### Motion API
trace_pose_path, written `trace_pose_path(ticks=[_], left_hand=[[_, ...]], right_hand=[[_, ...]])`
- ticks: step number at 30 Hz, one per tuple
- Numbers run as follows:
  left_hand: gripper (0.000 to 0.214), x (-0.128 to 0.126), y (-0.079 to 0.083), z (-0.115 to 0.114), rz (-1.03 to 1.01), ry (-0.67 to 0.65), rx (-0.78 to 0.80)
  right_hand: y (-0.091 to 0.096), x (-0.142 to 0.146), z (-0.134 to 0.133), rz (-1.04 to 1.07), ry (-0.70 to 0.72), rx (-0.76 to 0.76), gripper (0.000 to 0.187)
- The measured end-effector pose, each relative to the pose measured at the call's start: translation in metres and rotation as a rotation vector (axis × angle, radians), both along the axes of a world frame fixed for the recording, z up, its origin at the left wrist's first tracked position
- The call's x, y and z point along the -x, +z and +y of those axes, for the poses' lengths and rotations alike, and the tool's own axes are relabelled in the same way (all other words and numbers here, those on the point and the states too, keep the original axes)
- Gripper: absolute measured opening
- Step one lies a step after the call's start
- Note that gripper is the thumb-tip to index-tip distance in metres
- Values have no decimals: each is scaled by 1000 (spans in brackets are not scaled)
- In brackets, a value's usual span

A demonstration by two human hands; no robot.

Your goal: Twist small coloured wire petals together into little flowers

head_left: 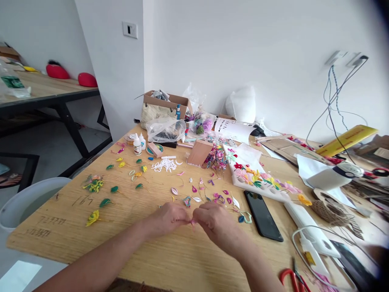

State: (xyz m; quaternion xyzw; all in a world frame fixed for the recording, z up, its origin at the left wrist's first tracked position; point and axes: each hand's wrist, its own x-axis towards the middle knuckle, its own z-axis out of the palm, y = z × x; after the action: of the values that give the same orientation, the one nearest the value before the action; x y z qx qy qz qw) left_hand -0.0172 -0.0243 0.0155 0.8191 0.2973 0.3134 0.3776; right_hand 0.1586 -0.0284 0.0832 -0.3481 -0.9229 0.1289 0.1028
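Observation:
My left hand (170, 219) and my right hand (212, 221) meet over the front middle of the wooden table (170, 259). Both are closed, fingertips pinching a small pink piece (192, 222) between them; it looks like thread or a tiny petal, too small to make out fully. Just beyond my fingers lie loose petal shapes, among them a teal and pink one (187, 201), a white one (197, 199) and a magenta one (194, 189). Right of my right hand are a dark blue leaf shape (241, 219) and a pale green loop (248, 217).
A black phone (263, 215) lies at the right, with red-handled scissors (293, 280) nearer me. Yellow flowers (92, 218) and green leaves (105, 202) are spread leftward. Glue bottles (137, 145), a cardboard box (174, 99) and a foam board with felt flowers (238, 182) stand farther back.

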Motion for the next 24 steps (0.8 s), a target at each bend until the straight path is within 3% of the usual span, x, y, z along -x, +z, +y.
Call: trace_pose_path(ticks=[3,5,7,10,13,16,18,21,24], left_hand=[[19,0,2,-5,-133,-163,178],[15,1,1,-5,-291,-107,360],[16,1,-1,-2,-407,65,483],[14,1,-3,3,-379,315,422],[13,1,-4,6,-193,388,198],[18,-2,-5,3,-52,286,27],[22,-4,-7,0,8,147,-15],[23,-6,-7,-6,51,-77,-11],[17,-5,-3,-10,-97,-210,202]], right_hand=[[-5,-8,16,167,28,214,24],[-22,-11,23,343,-22,386,23],[-42,-10,22,502,-128,473,23],[-61,-2,9,532,-242,364,23],[-56,7,-11,292,-241,130,25],[-32,11,-22,13,-168,-54,22],[-15,9,-18,-94,-92,-78,21],[0,1,-1,-59,18,57,22],[-8,-9,17,180,20,329,23]])
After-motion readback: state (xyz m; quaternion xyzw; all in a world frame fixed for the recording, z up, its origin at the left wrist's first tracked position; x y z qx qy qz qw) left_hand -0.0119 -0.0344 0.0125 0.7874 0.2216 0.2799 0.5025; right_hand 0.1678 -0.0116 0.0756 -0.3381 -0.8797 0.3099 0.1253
